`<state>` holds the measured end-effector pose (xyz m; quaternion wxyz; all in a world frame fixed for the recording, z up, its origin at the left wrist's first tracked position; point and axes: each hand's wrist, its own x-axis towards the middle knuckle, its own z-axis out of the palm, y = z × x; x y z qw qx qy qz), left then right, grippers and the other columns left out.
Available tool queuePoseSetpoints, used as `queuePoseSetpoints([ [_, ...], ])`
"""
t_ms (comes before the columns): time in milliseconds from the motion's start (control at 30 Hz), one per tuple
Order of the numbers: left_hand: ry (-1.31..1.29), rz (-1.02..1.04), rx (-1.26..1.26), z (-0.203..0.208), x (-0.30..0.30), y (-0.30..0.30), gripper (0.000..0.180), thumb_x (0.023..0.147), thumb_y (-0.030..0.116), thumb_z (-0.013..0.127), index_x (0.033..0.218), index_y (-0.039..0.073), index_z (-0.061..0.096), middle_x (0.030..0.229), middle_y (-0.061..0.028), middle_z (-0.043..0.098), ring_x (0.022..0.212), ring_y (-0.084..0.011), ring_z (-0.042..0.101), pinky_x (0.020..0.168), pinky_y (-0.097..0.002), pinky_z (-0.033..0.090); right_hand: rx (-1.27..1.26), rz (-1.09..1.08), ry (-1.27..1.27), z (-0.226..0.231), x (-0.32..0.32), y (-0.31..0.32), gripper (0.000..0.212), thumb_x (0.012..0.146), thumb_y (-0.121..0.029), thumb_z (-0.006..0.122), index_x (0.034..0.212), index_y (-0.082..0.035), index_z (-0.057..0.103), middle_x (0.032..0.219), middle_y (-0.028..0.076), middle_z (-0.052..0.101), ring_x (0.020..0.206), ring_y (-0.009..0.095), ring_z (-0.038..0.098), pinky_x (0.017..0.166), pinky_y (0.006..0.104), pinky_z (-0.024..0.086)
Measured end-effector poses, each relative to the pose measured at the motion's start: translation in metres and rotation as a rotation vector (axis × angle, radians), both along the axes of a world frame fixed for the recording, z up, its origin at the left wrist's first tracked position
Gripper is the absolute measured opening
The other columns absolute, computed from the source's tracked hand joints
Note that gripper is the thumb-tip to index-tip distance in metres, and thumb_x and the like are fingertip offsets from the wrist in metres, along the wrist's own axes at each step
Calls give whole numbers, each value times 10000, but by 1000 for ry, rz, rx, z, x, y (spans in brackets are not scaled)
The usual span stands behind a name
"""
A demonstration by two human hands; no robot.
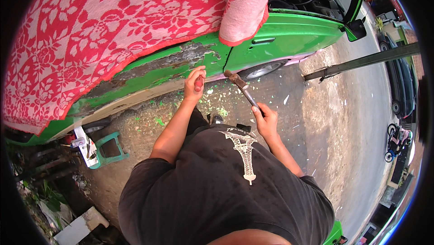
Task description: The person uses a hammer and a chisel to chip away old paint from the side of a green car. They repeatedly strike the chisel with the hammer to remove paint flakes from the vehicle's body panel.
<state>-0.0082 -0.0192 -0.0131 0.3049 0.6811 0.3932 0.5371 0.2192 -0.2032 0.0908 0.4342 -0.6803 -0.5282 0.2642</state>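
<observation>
My left hand [194,82] grips a small red-handled tool [199,83] held against the lower edge of a green car body [289,37], just below a patch of bare, scraped metal [181,59]. My right hand [266,119] holds the handle of a hammer [242,87], whose head points up toward the car panel beside my left hand. Green paint chips [221,109] lie scattered on the ground under both hands.
A red and white floral cloth [113,23] covers the car's top and side. A green stool [110,150] with a white object stands at left. A long metal bar [361,62] lies on the pavement at right, near a dark parked car [404,87] and a small bicycle [395,141].
</observation>
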Motion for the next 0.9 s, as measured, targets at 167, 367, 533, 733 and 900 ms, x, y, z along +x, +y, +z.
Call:
queuePoseSetpoints([
  [167, -14, 24, -5, 5, 0, -1, 164, 847, -109, 653, 906, 22, 574, 1094, -154, 683, 994, -233, 676, 852, -333, 553, 14, 5, -23, 3, 1, 1, 215, 914, -208, 700, 987, -6, 698, 609, 64, 569, 534, 129, 520, 522, 294, 419],
  [367, -28, 37, 15, 9, 2, 0, 147, 862, -93, 653, 909, 23, 576, 1122, -163, 678, 963, -228, 689, 838, -332, 560, 25, 15, -33, 5, 0, 1, 222, 914, -217, 701, 985, -7, 698, 608, 66, 566, 531, 136, 521, 523, 296, 423],
  [533, -17, 6, 18, -2, 1, -1, 218, 802, -130, 634, 946, 28, 586, 1129, -155, 668, 953, -242, 686, 824, -322, 549, 17, 29, -22, 7, -2, 1, 224, 916, -219, 701, 986, -6, 698, 611, 67, 571, 535, 130, 523, 527, 292, 427],
  [733, 156, -21, 44, 4, 2, -2, 324, 696, -130, 626, 964, 49, 598, 1128, -148, 658, 961, -302, 678, 802, -331, 534, 1, 98, -14, 7, -10, -1, 202, 907, -193, 699, 982, -6, 691, 673, 99, 625, 548, 187, 578, 540, 305, 450],
  [900, 176, -35, 2, 7, 3, 2, 256, 752, -70, 603, 971, 63, 606, 1134, -137, 661, 922, -295, 675, 782, -324, 533, 354, 360, -158, 2, -10, 3, 156, 882, -181, 690, 936, -37, 667, 729, 119, 653, 573, 288, 615, 540, 363, 471],
])
